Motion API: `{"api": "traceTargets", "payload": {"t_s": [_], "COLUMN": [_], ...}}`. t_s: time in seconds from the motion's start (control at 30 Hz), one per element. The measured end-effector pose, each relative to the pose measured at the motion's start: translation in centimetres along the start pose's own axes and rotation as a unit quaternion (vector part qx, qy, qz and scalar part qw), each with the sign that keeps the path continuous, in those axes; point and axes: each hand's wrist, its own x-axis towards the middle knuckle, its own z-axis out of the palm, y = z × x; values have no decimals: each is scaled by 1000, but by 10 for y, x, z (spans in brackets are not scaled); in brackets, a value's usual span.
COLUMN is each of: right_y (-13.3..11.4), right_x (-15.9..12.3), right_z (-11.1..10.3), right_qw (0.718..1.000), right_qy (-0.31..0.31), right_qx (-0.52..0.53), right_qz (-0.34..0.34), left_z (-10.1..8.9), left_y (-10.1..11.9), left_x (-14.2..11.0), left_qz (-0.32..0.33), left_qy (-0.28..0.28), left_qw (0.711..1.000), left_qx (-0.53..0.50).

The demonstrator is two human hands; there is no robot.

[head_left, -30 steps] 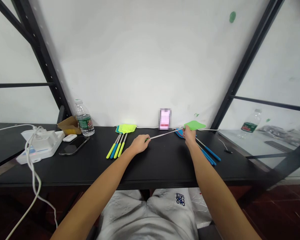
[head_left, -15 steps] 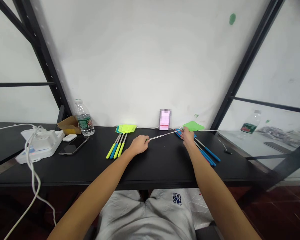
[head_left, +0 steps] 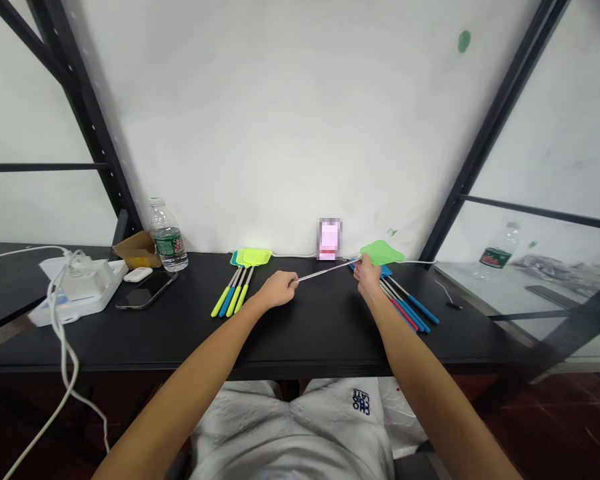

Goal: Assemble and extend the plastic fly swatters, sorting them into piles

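A fly swatter with a green head [head_left: 381, 253] and a thin metal shaft [head_left: 327, 270] is stretched between my hands, just above the desk. My left hand [head_left: 279, 289] is closed around its handle end and hides most of the grip. Near the head, my right hand [head_left: 367, 274] pinches the top of the shaft. Beneath and beside my right forearm lie several swatters with blue and red handles [head_left: 416, 315], their heads partly covered by that hand. To the left of my left hand lies a row of swatters with yellow-green and blue handles [head_left: 234, 300].
A phone [head_left: 329, 240] with a blurred screen leans on the wall. On the left are a water bottle [head_left: 169, 243], a cardboard box [head_left: 139, 251], a dark phone [head_left: 147, 291], a white case [head_left: 139, 275] and a power strip with cables [head_left: 87, 293]. A short black-tipped cable [head_left: 453, 305] lies right.
My right hand and the green swatter head have shifted slightly left, so the exposed shaft between my hands looks a little shorter. Red handles now show beside my right forearm. The left hand stays put.
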Motion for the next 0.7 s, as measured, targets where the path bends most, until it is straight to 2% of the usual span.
{"api": "traceTargets", "payload": {"t_s": [0.17, 0.3, 0.53, 0.63, 0.7], "right_y": [8, 16, 21, 20, 19], "right_x": [-17, -40, -52, -51, -52], "right_z": [11, 24, 29, 28, 29], "right_qw": [999, 992, 989, 987, 984], "right_qy": [-52, -126, -145, -159, -175], "right_qx": [-7, -30, -20, -14, -1], "right_qz": [-4, 0, 9, 22, 20], "left_z": [3, 7, 9, 7, 5], "left_y": [3, 11, 13, 17, 21], "left_x": [1, 3, 2, 1, 0], "left_qz": [1, -7, -12, -37, -77], "left_qy": [-12, -10, -5, -34, -77], "left_qw": [999, 997, 993, 982, 956], "left_qx": [-49, -80, -118, -181, -272]}}
